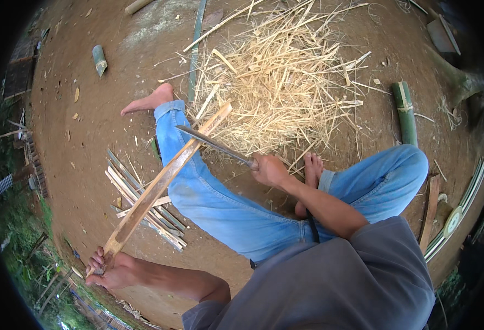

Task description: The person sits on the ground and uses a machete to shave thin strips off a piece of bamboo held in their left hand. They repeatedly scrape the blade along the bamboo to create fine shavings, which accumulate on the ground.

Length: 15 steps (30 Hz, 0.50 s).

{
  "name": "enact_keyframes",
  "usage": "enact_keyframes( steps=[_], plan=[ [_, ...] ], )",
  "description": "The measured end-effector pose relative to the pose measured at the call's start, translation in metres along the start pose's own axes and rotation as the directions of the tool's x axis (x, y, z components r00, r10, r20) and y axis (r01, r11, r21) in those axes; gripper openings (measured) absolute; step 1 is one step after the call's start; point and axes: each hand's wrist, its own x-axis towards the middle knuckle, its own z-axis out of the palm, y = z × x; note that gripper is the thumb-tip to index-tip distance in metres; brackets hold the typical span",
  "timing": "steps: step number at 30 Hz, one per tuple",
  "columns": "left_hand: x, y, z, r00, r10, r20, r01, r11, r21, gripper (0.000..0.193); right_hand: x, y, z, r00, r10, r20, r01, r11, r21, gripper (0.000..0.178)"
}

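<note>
My left hand (pixel 113 268) is closed round the near end of a long split bamboo strip (pixel 153 193), its pale brown inner side facing up. The strip slants across my left leg toward the far side. In my right hand (pixel 269 169) is the handle of a knife (pixel 212 142) with a long dark blade. The blade lies across the strip near its far end and seems to touch it. Beyond the strip's far end spreads a heap of pale bamboo shavings (pixel 286 71).
Several split bamboo strips (pixel 143 201) lie on the dirt floor (pixel 88 159) left of my leg. A green bamboo section (pixel 404 113) lies at the right, a shorter piece (pixel 99 59) at the far left. Long pale strips (pixel 465 212) curve along the right edge, beside a wooden plank (pixel 430 212).
</note>
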Motion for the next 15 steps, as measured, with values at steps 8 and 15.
enact_keyframes(
  steps=[8,15],
  plan=[
    [-0.018,0.009,0.026,0.993,0.067,-0.099,-0.054,0.99,0.127,0.048,0.029,0.018,0.001,0.995,0.099,0.016,-0.098,0.994,-0.054,0.032],
    [-0.016,0.003,0.022,0.993,0.088,-0.083,-0.078,0.99,0.116,0.046,0.038,0.042,0.001,0.985,0.174,0.002,-0.173,0.982,0.079,0.033]
  ],
)
